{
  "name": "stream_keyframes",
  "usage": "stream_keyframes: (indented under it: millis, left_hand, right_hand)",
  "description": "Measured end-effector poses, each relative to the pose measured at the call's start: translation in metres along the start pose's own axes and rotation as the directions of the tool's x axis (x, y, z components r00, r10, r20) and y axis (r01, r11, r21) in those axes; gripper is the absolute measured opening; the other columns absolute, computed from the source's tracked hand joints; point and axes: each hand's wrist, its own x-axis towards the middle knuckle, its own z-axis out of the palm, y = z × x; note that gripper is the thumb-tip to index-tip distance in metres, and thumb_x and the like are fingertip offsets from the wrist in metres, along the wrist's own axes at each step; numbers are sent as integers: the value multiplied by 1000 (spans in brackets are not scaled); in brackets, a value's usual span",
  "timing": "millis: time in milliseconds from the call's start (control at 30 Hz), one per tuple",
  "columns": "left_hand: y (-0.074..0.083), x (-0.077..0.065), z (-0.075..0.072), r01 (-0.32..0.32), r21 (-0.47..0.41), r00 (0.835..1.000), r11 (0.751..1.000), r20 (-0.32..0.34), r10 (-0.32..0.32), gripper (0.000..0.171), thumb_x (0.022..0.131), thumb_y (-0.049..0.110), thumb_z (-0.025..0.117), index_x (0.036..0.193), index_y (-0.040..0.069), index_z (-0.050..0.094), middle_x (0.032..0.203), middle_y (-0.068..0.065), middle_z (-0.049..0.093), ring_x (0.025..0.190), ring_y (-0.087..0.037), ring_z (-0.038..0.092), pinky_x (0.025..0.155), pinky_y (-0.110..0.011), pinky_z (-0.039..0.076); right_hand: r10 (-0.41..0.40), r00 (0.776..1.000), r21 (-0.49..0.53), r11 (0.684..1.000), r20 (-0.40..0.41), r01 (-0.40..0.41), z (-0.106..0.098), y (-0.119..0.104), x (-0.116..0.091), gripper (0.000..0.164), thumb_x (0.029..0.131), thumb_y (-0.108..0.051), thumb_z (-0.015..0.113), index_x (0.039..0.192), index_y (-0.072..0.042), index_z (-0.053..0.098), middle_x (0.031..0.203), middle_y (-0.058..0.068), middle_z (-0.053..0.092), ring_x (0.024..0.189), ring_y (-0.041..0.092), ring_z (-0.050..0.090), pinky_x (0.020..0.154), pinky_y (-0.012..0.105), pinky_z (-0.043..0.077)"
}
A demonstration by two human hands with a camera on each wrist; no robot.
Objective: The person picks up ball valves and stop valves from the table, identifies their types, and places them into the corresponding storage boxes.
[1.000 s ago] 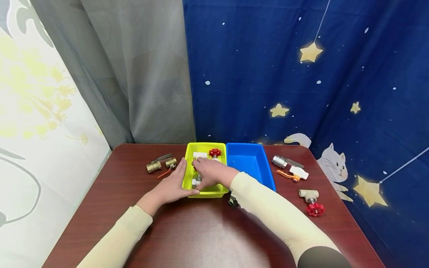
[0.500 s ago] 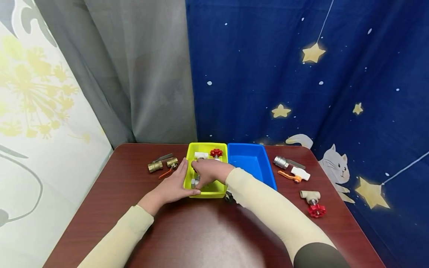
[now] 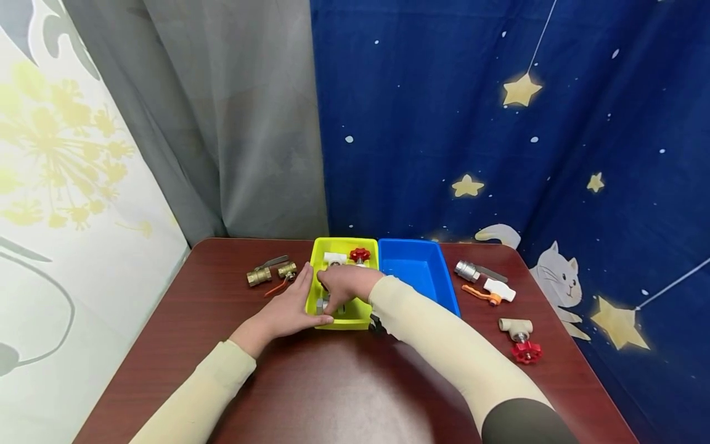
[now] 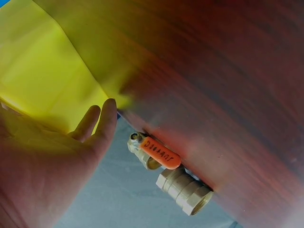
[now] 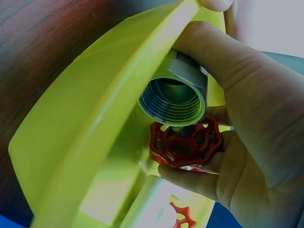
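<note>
In the head view my right hand [image 3: 346, 285] reaches down into the yellow tray [image 3: 346, 325]. It grips a silver gate valve [image 3: 323, 306] low in the tray. The right wrist view shows the thumb on its threaded metal body [image 5: 175, 97] and fingers around its red handwheel [image 5: 186, 142]. My left hand [image 3: 283, 311] rests against the tray's left side, fingers straight, thumb along the front rim. White fittings [image 3: 334, 258] and a red-wheeled valve [image 3: 360, 254] lie at the tray's back. Beside my left hand, the left wrist view has an orange-handled brass valve [image 4: 151, 154].
A blue tray [image 3: 450, 290] adjoins the yellow one on the right. Farther right lie a silver lever valve [image 3: 468, 271], a white valve with orange lever [image 3: 499, 289] and a beige valve with red wheel [image 3: 516, 327]. A brass lever valve [image 3: 258, 277] lies left.
The whole head view has shifted slightly. My right hand has edged left within the yellow tray, still gripping the gate valve. My left hand stays at the tray's side.
</note>
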Motion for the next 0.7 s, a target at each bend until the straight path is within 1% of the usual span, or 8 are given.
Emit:
stream_keyframes:
  millis: [133, 267, 433, 533, 700]
  left_hand:
    - [0, 1, 0, 9, 3, 1000, 1000, 10, -9, 137, 91, 74, 78, 176, 2, 0, 185, -15, -4, 164, -40, 29, 121, -55, 45]
    - [1, 1, 0, 11, 5, 1000, 1000, 13, -11, 136, 92, 73, 79, 176, 1, 0, 185, -17, -3, 164, -41, 30, 121, -56, 45]
    - [1, 1, 0, 17, 5, 1000, 1000, 15, -17, 135, 92, 70, 80, 176, 2, 0, 185, -16, -3, 164, -40, 29, 122, -56, 44]
    - [2, 1, 0, 12, 3, 1000, 1000, 15, -12, 135, 92, 72, 80, 176, 1, 1, 185, -16, -3, 165, -40, 27, 123, -56, 42]
    - [1, 1, 0, 15, 8, 1000, 1000, 21, -15, 139, 89, 79, 76, 176, 2, 1, 186, -14, -4, 166, -37, 24, 125, -55, 40]
  right_hand:
    - [2, 1000, -31, 1000, -5, -2, 3, -1, 2, 91, 87, -59, 90, 153, -7, 56, 122, 2, 73, 103, 15, 66, 105, 34, 57]
    - [36, 999, -33, 999, -2, -36, 6, -2, 4, 101, 86, -61, 90, 161, -7, 50, 138, 6, 72, 110, 15, 67, 112, 38, 55]
    - [59, 998, -27, 998, 7, -59, 6, -4, 3, 106, 85, -61, 92, 165, -8, 47, 146, 8, 70, 116, 16, 67, 115, 40, 53]
    - [66, 998, -12, 998, 11, -65, 4, -6, 2, 103, 84, -58, 94, 162, -7, 50, 143, 7, 71, 113, 16, 67, 114, 40, 54]
    - [57, 998, 25, 998, 24, -58, 2, -8, 1, 89, 85, -49, 96, 153, -7, 56, 127, 5, 74, 103, 16, 66, 110, 37, 56]
